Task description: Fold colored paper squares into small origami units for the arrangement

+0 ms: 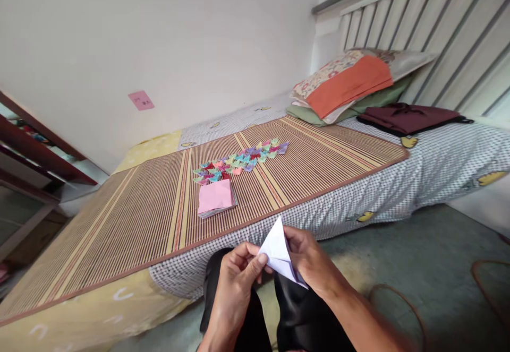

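A folded piece of white paper point(278, 251) is held in front of my knees by both hands. My left hand point(235, 275) pinches its lower left corner with fingertips. My right hand point(313, 262) grips its right side from behind. On the striped bamboo mat point(119, 219) that covers the bed lies a stack of pink paper squares point(215, 198). Just beyond the stack, several small folded paper pieces in many colours point(243, 160) lie in rows.
The bed's checked sheet point(438, 171) hangs over its near edge. Pillows point(350, 84) and a dark red folded cloth point(406, 118) lie at the headboard end. A dark wooden shelf point(27, 155) stands at left. Green floor point(398, 262) lies at right.
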`<move>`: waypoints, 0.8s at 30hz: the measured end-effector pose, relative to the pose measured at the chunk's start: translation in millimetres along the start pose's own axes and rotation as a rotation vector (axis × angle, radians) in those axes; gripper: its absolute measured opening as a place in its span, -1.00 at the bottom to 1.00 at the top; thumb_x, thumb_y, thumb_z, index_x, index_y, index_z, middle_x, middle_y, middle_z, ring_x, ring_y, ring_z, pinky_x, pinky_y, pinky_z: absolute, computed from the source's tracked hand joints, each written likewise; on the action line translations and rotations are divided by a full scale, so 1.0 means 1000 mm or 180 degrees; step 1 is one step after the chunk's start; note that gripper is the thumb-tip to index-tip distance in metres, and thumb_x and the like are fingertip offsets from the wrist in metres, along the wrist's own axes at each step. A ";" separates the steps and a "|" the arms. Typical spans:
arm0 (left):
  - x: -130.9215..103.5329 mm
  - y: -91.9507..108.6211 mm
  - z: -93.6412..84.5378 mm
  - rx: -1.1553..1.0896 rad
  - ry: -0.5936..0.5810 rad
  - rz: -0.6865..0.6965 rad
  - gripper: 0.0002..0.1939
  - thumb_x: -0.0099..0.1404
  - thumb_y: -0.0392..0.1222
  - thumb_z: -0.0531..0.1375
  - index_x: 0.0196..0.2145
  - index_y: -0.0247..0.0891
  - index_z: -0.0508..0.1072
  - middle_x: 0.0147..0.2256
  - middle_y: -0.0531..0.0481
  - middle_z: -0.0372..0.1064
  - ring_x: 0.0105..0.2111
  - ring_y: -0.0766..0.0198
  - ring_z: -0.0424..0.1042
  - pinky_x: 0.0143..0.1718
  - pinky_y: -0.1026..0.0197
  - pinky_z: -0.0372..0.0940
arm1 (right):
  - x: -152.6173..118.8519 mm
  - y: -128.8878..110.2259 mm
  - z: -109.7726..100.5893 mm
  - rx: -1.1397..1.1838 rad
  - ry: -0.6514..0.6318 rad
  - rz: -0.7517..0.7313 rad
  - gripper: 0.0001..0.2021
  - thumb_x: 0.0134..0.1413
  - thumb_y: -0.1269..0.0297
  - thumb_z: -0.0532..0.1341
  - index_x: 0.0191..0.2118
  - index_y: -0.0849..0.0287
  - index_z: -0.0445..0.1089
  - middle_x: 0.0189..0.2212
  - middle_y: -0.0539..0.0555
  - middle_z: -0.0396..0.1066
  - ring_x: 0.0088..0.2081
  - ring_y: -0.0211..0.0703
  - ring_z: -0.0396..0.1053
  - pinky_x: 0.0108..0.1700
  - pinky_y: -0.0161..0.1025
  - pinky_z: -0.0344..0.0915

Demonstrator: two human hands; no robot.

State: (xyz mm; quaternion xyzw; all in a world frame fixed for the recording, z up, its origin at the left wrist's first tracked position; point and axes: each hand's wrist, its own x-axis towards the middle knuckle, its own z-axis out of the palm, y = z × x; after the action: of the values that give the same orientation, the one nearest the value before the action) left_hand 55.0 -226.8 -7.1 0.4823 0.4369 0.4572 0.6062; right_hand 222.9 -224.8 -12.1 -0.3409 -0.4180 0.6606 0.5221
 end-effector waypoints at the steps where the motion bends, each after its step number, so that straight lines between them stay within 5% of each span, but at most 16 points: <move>1: 0.000 0.001 0.000 0.0010 0.0010 -0.0001 -0.63 0.19 0.06 0.48 -0.47 -0.31 0.55 -0.54 -0.02 0.47 -0.54 0.35 0.25 -0.46 0.30 0.13 | 0.000 0.001 0.001 0.0030 -0.0014 -0.0026 -0.76 -0.01 0.16 0.52 -0.40 0.17 0.52 -0.57 -0.04 0.47 -0.50 -0.20 0.39 -0.45 -0.31 0.28; 6: 0.000 -0.004 0.003 -0.0050 0.0064 0.0027 -0.63 0.26 0.07 0.43 -0.46 -0.30 0.58 -0.49 -0.04 0.49 -0.47 0.30 0.28 -0.40 0.27 0.18 | 0.002 0.007 0.002 0.0088 0.0314 -0.0300 -0.75 0.00 0.08 0.50 -0.35 0.14 0.57 -0.54 0.00 0.50 -0.45 -0.09 0.46 -0.44 -0.25 0.33; 15: -0.004 -0.004 0.003 0.0314 0.0050 0.0378 -0.59 0.39 0.09 0.32 -0.48 -0.25 0.51 -0.51 0.02 0.40 -0.47 0.28 0.27 -0.38 0.26 0.18 | -0.004 -0.005 0.007 -0.0341 0.0134 -0.0292 -0.76 0.06 0.19 0.44 -0.52 0.17 0.52 -0.57 -0.02 0.41 -0.51 -0.22 0.31 -0.48 -0.31 0.19; 19: -0.008 -0.006 0.005 0.0348 0.0341 0.0396 -0.62 0.40 0.11 0.30 -0.42 -0.24 0.49 -0.50 0.05 0.36 -0.46 0.27 0.28 -0.37 0.25 0.20 | -0.003 0.003 0.006 -0.0507 0.0297 -0.0549 -0.83 0.09 0.21 0.42 -0.44 0.17 0.58 -0.53 -0.02 0.42 -0.50 -0.23 0.30 -0.45 -0.30 0.23; 24: -0.016 -0.004 0.008 0.0912 0.0235 0.0592 -0.51 0.50 0.14 0.15 -0.50 -0.22 0.38 -0.53 0.05 0.28 -0.46 0.26 0.26 -0.37 0.24 0.16 | -0.002 0.017 0.005 -0.0708 0.0404 -0.0906 -0.85 0.17 0.23 0.38 -0.38 0.16 0.60 -0.48 0.01 0.44 -0.46 -0.17 0.37 -0.40 -0.27 0.32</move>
State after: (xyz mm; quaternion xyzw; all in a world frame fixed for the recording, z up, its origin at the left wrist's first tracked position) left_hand 60.4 -244.2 -8.1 0.5850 0.4730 0.4618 0.4698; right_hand 212.3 -229.3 -25.7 -0.3749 -0.4987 0.5070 0.5947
